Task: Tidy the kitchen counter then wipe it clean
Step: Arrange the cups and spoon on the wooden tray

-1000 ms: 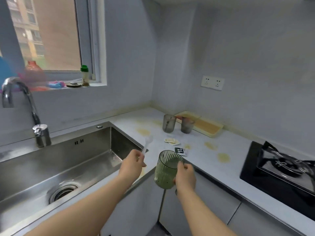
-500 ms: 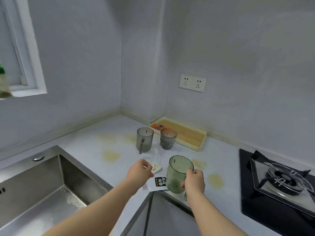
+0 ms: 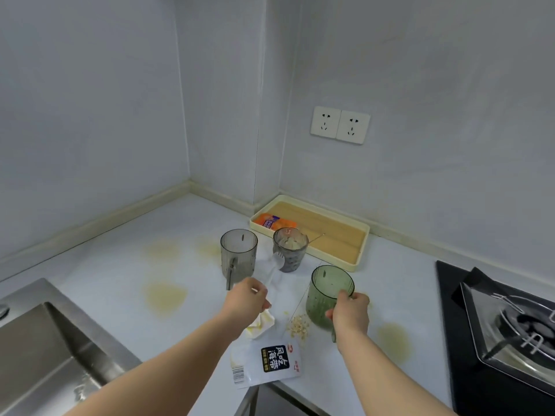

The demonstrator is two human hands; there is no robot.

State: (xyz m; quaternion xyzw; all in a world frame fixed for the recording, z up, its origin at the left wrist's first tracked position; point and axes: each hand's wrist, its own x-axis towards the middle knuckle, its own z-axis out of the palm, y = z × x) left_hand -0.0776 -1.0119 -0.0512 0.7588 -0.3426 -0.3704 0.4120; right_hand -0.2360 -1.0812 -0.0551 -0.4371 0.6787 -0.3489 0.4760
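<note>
Soft, even light — slightly blurry, edges bowed.

White packet (image 3: 265, 364), black label reading 海带, barcode at its corner

The left hand (image 3: 246, 298) and right hand (image 3: 350, 310) are bare, as are both forearms (image 3: 180, 364).

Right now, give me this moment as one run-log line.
left hand: holds white utensil | right hand: grips green cup | counter: stained | packet: on counter
</note>
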